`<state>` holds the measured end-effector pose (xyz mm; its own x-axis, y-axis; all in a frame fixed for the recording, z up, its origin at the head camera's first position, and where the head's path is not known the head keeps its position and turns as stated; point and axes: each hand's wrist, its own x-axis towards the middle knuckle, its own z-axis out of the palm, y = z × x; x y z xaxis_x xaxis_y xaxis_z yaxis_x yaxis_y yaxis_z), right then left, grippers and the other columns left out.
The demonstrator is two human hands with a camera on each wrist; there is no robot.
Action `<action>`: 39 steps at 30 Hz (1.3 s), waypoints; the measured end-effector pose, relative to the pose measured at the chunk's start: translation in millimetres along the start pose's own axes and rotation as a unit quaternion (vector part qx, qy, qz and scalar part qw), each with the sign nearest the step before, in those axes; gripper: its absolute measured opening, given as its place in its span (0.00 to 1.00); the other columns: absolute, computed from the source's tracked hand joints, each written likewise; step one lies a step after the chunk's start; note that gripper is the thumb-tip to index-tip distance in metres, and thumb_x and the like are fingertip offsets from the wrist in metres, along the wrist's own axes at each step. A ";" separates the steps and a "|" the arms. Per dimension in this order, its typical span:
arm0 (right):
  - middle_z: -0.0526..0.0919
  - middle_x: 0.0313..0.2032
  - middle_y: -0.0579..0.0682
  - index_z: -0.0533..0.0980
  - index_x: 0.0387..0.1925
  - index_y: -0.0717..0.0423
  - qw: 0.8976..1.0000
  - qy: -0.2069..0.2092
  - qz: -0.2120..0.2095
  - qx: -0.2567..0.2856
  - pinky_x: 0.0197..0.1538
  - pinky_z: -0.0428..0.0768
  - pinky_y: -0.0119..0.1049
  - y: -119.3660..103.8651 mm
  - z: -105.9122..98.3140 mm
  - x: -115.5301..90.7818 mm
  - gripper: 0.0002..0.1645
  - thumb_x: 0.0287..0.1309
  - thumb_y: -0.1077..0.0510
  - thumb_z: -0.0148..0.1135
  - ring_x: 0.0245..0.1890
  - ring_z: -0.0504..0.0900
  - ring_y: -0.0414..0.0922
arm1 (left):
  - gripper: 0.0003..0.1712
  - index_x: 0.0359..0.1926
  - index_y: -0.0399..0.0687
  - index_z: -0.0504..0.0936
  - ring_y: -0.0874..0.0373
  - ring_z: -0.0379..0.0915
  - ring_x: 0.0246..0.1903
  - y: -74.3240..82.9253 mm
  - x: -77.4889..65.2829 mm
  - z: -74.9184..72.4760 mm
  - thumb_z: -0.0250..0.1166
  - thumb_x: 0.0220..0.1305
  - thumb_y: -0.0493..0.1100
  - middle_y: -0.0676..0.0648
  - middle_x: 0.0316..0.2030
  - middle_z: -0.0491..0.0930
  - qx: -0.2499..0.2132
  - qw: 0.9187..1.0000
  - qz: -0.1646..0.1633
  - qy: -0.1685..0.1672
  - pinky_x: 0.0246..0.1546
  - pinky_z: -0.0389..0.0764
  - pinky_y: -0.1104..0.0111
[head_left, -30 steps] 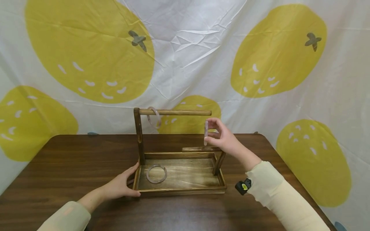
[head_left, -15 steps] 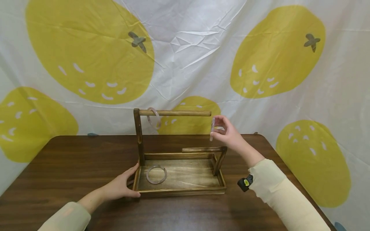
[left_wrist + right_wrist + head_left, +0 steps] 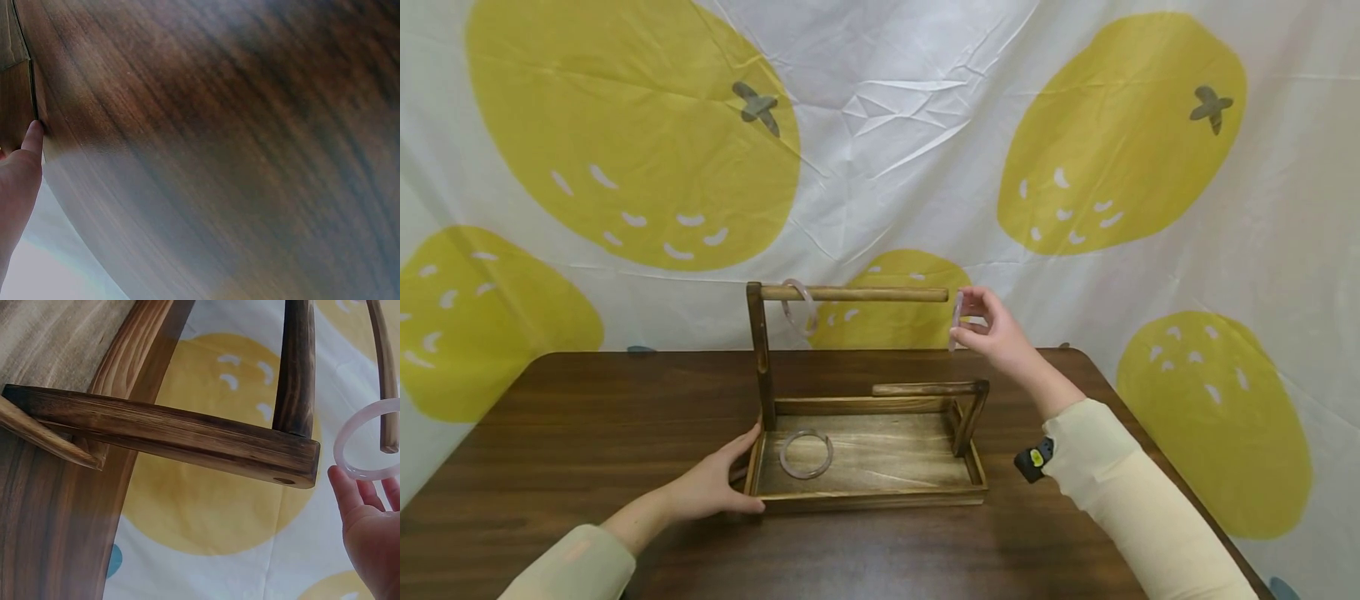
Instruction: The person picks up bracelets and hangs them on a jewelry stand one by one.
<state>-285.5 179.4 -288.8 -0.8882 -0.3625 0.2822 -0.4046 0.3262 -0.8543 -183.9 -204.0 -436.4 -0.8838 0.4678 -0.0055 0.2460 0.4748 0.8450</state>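
Observation:
A wooden jewelry stand point(image 3: 872, 500) with a tray base, an upper bar point(image 3: 880, 294) and a shorter lower bar point(image 3: 921, 389) stands on the table. My left hand point(image 3: 711, 485) grips the tray's left end, thumb by the front corner; some of its fingers are hidden. Between thumb and fingertips my right hand point(image 3: 1006, 337) pinches a pale pink bangle point(image 3: 956, 322), upright and edge-on, just right of the upper bar's free end. The right wrist view shows the held bangle point(image 3: 341, 444) as a ring beside that bar's tip. A second bangle point(image 3: 812, 317) hangs on the upper bar near its post.
Another bangle point(image 3: 783, 454) lies flat in the tray's left part. A short post point(image 3: 968, 421) carries the lower bar at the tray's right end, below my right hand. The dark wood table point(image 3: 587, 400) meets a lemon-print cloth point(image 3: 880, 200) behind it.
My right hand has carried the bangle up and to the right, from below the upper bar to just past its free end. My left hand and the stand stay put.

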 end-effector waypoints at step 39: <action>0.62 0.56 0.65 0.53 0.64 0.72 0.999 -0.021 -0.044 0.011 0.70 0.61 0.51 -19.4 -0.6 30.7 0.36 0.53 0.73 0.53 0.60 0.61 0.58 | 0.63 0.70 0.27 0.38 0.29 0.51 0.65 -0.4 -0.6 0.3 0.74 0.47 0.40 0.22 0.68 0.38 -0.026 1.000 0.011 -0.007 0.59 0.70 0.51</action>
<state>-305.0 162.5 -263.3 -0.8390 -0.4257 0.3389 -0.4759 0.2720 -0.8364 -183.3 -204.2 -436.9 -0.8729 0.4879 0.0065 0.2444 0.4258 0.8712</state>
